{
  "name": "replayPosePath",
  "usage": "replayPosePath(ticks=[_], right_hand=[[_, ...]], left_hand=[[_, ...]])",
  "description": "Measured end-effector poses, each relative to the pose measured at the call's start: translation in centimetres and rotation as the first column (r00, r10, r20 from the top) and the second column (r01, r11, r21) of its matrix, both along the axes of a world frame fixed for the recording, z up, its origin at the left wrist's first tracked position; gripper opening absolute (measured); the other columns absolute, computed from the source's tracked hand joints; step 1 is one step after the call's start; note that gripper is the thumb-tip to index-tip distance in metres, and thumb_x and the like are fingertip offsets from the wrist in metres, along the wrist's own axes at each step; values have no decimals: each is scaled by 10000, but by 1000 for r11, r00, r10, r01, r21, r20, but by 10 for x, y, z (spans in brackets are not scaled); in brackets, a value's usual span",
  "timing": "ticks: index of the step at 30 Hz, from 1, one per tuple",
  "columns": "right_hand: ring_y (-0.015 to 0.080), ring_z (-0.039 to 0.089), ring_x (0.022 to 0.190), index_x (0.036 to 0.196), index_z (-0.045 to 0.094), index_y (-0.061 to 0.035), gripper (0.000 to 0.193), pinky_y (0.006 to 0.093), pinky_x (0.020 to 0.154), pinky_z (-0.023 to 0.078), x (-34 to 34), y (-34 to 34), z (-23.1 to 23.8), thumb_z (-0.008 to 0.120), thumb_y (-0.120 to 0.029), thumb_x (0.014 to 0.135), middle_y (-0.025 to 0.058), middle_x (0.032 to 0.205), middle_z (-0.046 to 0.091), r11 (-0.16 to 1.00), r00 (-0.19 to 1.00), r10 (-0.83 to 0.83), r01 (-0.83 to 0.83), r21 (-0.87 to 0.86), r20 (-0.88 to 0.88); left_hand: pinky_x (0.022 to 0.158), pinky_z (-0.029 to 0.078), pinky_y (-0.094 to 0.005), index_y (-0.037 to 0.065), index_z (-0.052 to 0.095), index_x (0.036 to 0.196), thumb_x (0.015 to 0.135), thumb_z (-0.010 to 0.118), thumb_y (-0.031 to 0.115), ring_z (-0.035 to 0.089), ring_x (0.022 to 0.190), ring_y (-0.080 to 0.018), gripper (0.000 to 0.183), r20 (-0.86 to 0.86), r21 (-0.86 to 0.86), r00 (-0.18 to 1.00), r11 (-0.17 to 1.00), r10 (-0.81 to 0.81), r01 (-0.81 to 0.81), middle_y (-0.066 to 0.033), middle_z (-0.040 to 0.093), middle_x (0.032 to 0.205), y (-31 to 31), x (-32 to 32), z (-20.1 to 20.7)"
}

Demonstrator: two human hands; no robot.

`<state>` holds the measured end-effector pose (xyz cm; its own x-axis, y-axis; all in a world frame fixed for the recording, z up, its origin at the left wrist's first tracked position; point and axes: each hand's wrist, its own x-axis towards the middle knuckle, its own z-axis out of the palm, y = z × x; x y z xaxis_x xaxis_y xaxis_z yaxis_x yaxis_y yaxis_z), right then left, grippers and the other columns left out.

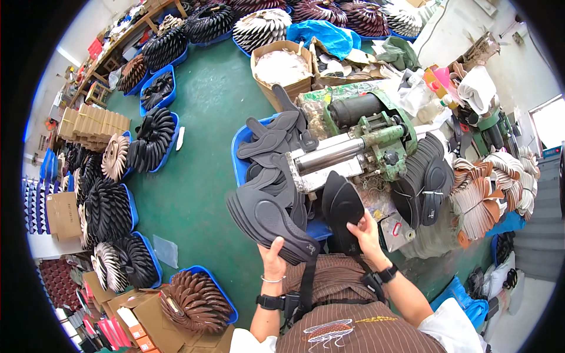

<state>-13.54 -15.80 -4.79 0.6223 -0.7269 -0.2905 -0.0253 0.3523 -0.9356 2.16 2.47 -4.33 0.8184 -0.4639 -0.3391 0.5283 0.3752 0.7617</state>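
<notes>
My left hand (pixel 272 260) grips the heel end of a stack of dark grey insoles (pixel 262 216), its thumb on top and several layers fanned at the edge. In my right hand (pixel 367 236) is a black insole (pixel 343 203), toe end up, pinched with the thumb across its face; whether more lie behind it I cannot tell. Both hands are in front of my body, the insoles apart from each other. Just beyond the stack, a blue bin (pixel 240 141) holds a loose heap of dark grey insoles (pixel 273 138), partly hidden by the stack.
A green machine (pixel 382 141) with a metal roller (pixel 329 154) stands ahead. Right of it are black insole bundles (pixel 421 185) and tan-and-white bundles (pixel 488 191). A carton (pixel 282 65) stands behind the bin. Blue tubs of coiled insoles (pixel 154 138) line the green floor's left side.
</notes>
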Motion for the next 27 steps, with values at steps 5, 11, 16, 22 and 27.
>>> replayPosePath(ticks=[5, 11, 16, 22, 27], right_hand=[[77, 539, 960, 1167, 506, -9, 347, 228, 818, 438, 47, -33, 13, 626, 3, 842, 29, 1070, 597, 997, 991, -34, 42, -60, 133], [140, 492, 1115, 1344, 385, -20, 496, 277, 955, 392, 19, 4, 1, 552, 14, 878, 83, 1294, 479, 949, 994, -104, 95, -302, -14], [123, 526, 1076, 1213, 455, 11, 321, 254, 941, 408, 46, -32, 2, 543, -9, 905, 60, 1141, 580, 1000, 990, 10, -7, -26, 142], [230, 672, 777, 1213, 422, -46, 280, 334, 658, 579, 28, 1, 2, 497, -75, 945, 122, 982, 638, 984, 996, -36, 22, 177, 78], [171, 662, 724, 1047, 549, 17, 251, 275, 635, 560, 59, -31, 8, 509, -217, 964, 121, 902, 659, 993, 997, 34, -26, 111, -70]], left_hand=[[958, 453, -450, -36, 347, 1358, 779, 629, 326, 558, 1080, -348, 738, -199, -188, 959, 968, -201, 164, -213, 486, 1294, 0, 10, 20], [945, 466, -464, -73, 366, 1331, 776, 603, 301, 575, 1062, -378, 710, -199, -224, 944, 950, -262, 217, -247, 481, 1293, -3, 0, 26], [974, 451, -451, -11, 327, 1357, 770, 593, 117, 542, 1116, -333, 658, -307, -192, 920, 963, -243, 190, -179, 511, 1243, 8, -2, 4], [976, 446, -395, 3, 347, 1346, 771, 601, 70, 529, 1133, -277, 631, -199, -114, 958, 975, -209, 189, -140, 510, 1252, -6, -3, 25], [967, 454, -388, -13, 396, 1304, 751, 621, 59, 562, 1087, -271, 601, -159, -17, 939, 952, -306, 307, -145, 542, 1209, -13, -10, 24]])
